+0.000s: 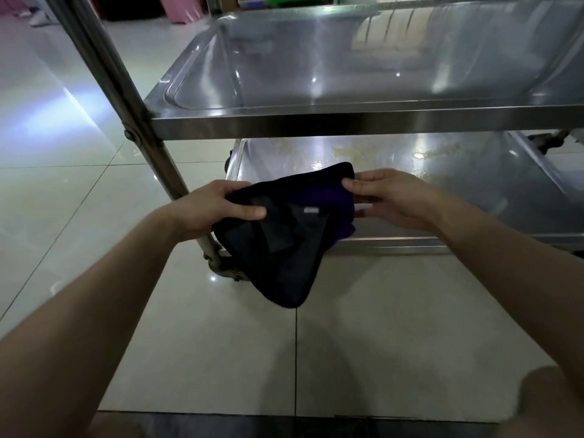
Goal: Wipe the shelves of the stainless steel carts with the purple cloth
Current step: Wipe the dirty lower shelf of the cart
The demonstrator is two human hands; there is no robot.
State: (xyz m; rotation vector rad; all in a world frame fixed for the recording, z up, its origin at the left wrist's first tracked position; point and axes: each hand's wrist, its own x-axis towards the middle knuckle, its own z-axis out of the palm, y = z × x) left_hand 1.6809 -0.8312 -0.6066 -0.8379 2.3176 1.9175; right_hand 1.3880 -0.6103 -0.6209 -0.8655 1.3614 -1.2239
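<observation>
Pale floor tiles [221, 343] surround the steel cart [347, 118]; at frame centre, left hand [218, 207] and right hand [388, 197] each pinch the purple cloth [284, 248].

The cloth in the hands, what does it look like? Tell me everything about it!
The cloth is soft and floppy, folded over on itself. It looks almost black in the dim light, with purple showing by the right hand, and a small pale tag near its middle. The left hand and right hand pinch its top edge, one at each side, holding it in the air before the bottom shelf. One corner droops toward the floor.
</observation>
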